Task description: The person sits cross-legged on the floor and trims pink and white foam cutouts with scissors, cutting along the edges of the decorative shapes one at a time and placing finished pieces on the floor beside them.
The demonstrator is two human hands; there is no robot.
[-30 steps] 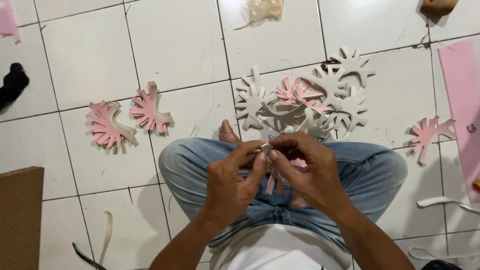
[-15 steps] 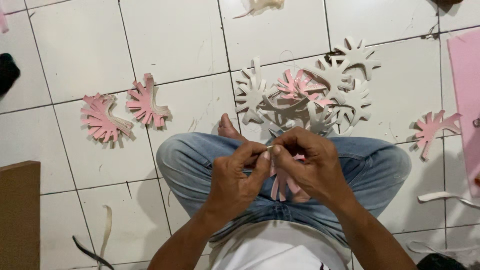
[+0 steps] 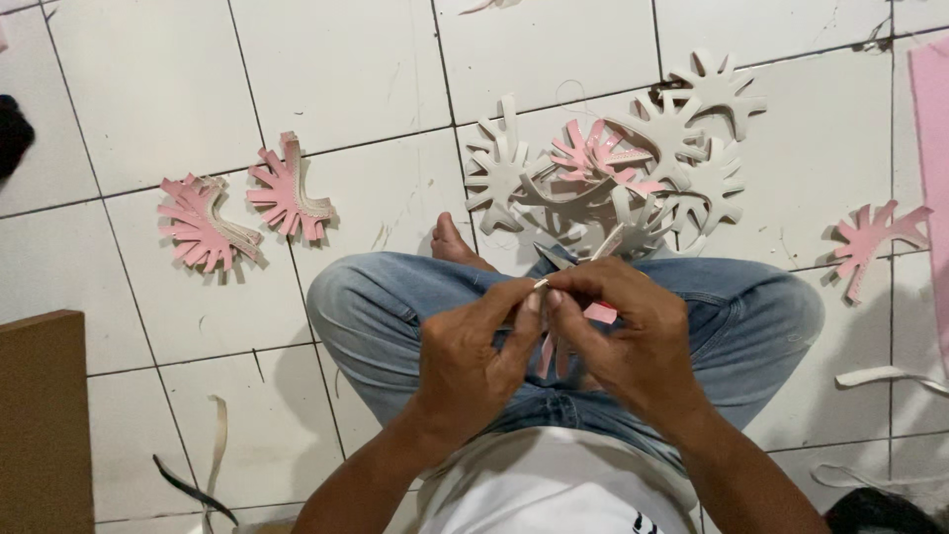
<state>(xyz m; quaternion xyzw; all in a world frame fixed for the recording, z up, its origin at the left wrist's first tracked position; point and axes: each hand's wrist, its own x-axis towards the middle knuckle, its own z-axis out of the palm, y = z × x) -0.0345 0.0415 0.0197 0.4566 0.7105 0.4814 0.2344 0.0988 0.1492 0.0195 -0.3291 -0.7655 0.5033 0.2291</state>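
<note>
Seated cross-legged on a white tiled floor (image 3: 178,89), we pinch a pink fringed cut-out piece (image 3: 598,313) between both hands above our lap. The left hand (image 3: 465,361) closes thumb and forefinger on its top edge; the right hand (image 3: 633,346) meets it there, its fingers (image 3: 578,297) clenched on the same edge, so the piece sits right at the fingertips with its pink strips hanging below them. Whether anything small, such as a needle or a blade, lies between the tips, we cannot tell.

Just beyond the fingers, past the knees in blue jeans (image 3: 386,307), lies a heap of white and pink cut-outs (image 3: 613,173). Well to the left of the fingers rest two stacks of pink pieces (image 3: 242,213), and well to the right a single pink piece (image 3: 870,237).

To do this well, we judge, we should keep both grips close together, hold the edge taut, and work slowly so the thin strips do not tear or crease.
</note>
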